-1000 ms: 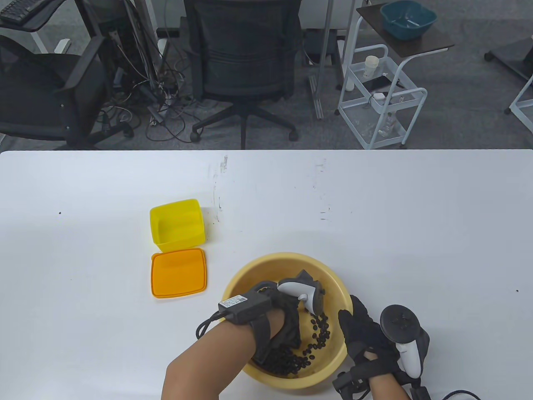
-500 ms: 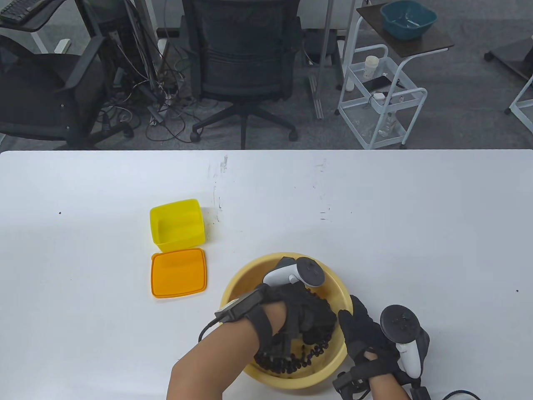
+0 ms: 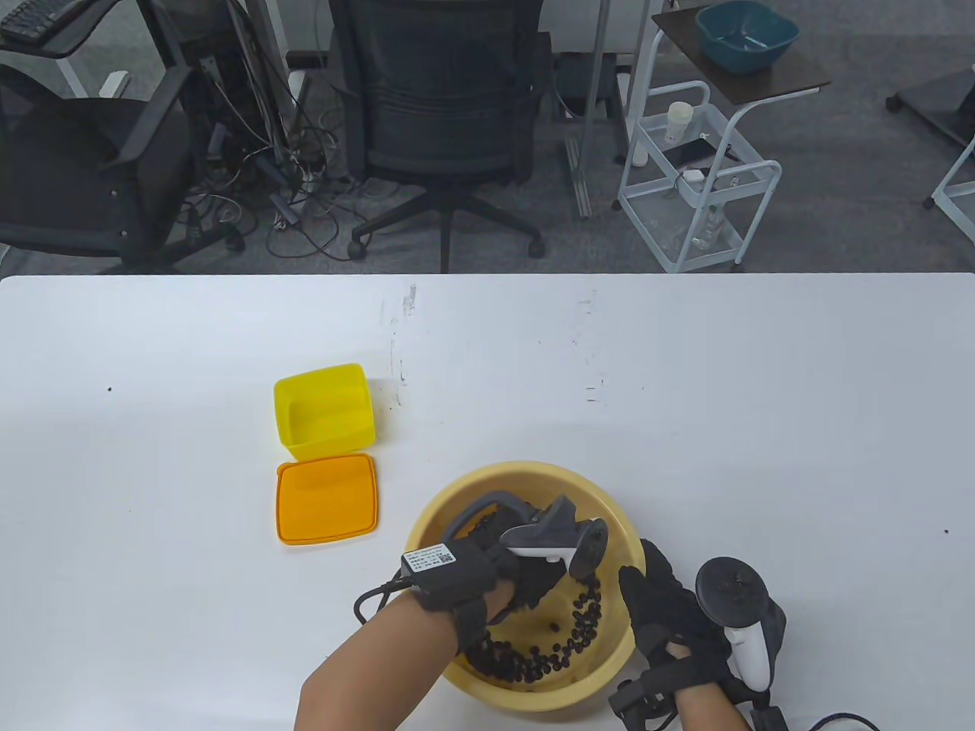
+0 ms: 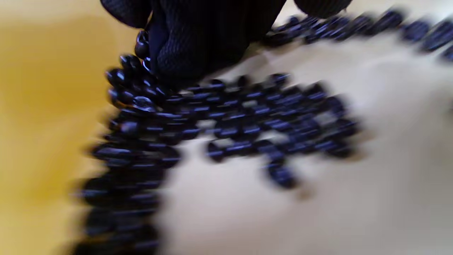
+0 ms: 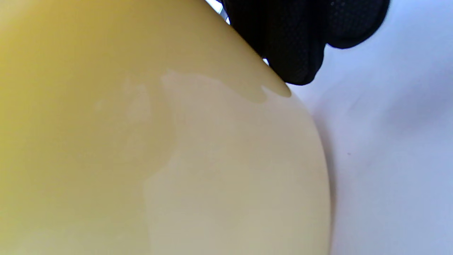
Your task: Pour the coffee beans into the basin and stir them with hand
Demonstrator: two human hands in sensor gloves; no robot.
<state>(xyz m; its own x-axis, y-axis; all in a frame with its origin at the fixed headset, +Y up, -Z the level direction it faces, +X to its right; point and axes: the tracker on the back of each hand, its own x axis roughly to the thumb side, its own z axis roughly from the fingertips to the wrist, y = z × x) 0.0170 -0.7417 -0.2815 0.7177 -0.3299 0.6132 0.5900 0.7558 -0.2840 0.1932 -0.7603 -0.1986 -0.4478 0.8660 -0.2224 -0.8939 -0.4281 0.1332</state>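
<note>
A pale yellow basin [image 3: 525,468] sits at the table's near edge, with dark coffee beans [image 3: 533,662] strung in an arc along its near and right inner wall. My left hand [image 3: 537,582], in a black glove, reaches down into the basin from the left. In the left wrist view its fingers [image 4: 198,42] touch the blurred beans [image 4: 226,120]. My right hand [image 3: 659,601] lies outside the basin at its right side. Its fingers [image 5: 293,42] rest against the outer wall [image 5: 141,141] just under the rim.
An empty yellow box [image 3: 324,411] stands left of the basin, its orange lid [image 3: 327,499] lying flat just in front of it. The white table [image 3: 685,381] stretches wide behind. Chairs and a cart stand on the floor beyond the far edge.
My left hand swept right across the basin floor, then back towards the left, its tracker tilting over. The beans have spread into an arc. The right hand has stayed still.
</note>
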